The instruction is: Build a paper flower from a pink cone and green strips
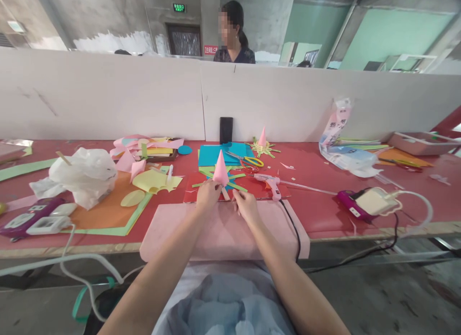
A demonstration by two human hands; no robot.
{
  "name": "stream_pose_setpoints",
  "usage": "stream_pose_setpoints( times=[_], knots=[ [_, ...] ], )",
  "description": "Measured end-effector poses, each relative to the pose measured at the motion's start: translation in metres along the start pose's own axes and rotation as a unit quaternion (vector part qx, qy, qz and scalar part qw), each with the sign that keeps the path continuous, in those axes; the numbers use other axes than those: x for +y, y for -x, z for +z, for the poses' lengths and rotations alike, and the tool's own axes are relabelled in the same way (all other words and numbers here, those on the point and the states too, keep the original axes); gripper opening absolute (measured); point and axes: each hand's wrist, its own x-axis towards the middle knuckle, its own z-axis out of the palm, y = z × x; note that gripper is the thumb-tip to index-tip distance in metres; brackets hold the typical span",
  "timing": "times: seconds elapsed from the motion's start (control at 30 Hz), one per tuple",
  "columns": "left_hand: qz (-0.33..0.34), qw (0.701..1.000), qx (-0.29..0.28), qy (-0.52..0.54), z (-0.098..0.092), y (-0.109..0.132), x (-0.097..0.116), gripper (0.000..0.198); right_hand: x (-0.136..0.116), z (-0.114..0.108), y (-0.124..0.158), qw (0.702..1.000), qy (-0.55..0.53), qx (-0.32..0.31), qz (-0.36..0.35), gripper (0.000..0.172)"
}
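Note:
A pink paper cone (221, 170) points upward over strips of green and blue paper (236, 185) in the middle of the table. My left hand (209, 195) is closed at the cone's lower edge, its fingertips pinching the paper there. A pale pink strip (225, 194) sticks out between my hands. To the right of it, my right hand (247, 204) has its fingers curled together; whatever they pinch is too small to make out. A pink hot glue gun (270, 182) lies just beyond my right hand. Yellow-handled scissors (248, 159) rest on blue paper sheets (209, 155).
Another pink cone on a green paper star (262, 142) stands farther back. Purple power strips (355, 206) sit at both sides, with cables over the front edge. A white plastic bag (82, 171) lies left. Behind a white partition (108, 94) is another person (234, 34).

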Motion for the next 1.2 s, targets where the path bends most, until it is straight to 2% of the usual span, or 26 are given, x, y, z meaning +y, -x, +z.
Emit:
stream_pose_setpoints(
  times=[0.1, 0.17, 0.23, 0.3, 0.43, 0.57, 0.73, 1.2],
  knots=[
    [-0.006, 0.999, -0.003, 0.039, 0.001, -0.002, -0.005, 0.024, -0.005, 0.001, 0.005, 0.987, 0.081, 0.109, -0.084, 0.037],
    [-0.023, 0.996, -0.006, 0.083, 0.001, -0.004, -0.008, 0.024, -0.008, 0.003, 0.007, 0.970, 0.144, 0.145, -0.131, 0.030],
    [-0.044, 0.992, -0.004, 0.122, 0.000, -0.006, -0.011, 0.024, -0.009, 0.006, 0.007, 0.955, 0.207, 0.133, -0.164, 0.032],
    [-0.061, 0.988, 0.003, 0.143, 0.000, -0.007, -0.013, 0.024, -0.008, 0.009, 0.007, 0.938, 0.282, 0.096, -0.176, 0.040],
    [-0.063, 0.988, 0.012, 0.139, 0.002, -0.008, -0.014, 0.023, -0.009, 0.014, 0.006, 0.890, 0.426, 0.011, -0.161, 0.048],
    [-0.058, 0.990, 0.002, 0.128, 0.002, -0.008, -0.014, 0.022, -0.013, 0.016, 0.008, 0.858, 0.489, -0.018, -0.155, 0.049],
    [-0.051, 0.991, 0.001, 0.122, 0.002, -0.008, -0.014, 0.022, -0.014, 0.019, 0.009, 0.845, 0.514, -0.014, -0.146, 0.046],
    [-0.049, 0.989, -0.003, 0.138, 0.002, -0.008, -0.014, 0.021, -0.011, 0.020, 0.007, 0.838, 0.519, -0.019, -0.165, 0.048]
  ],
)
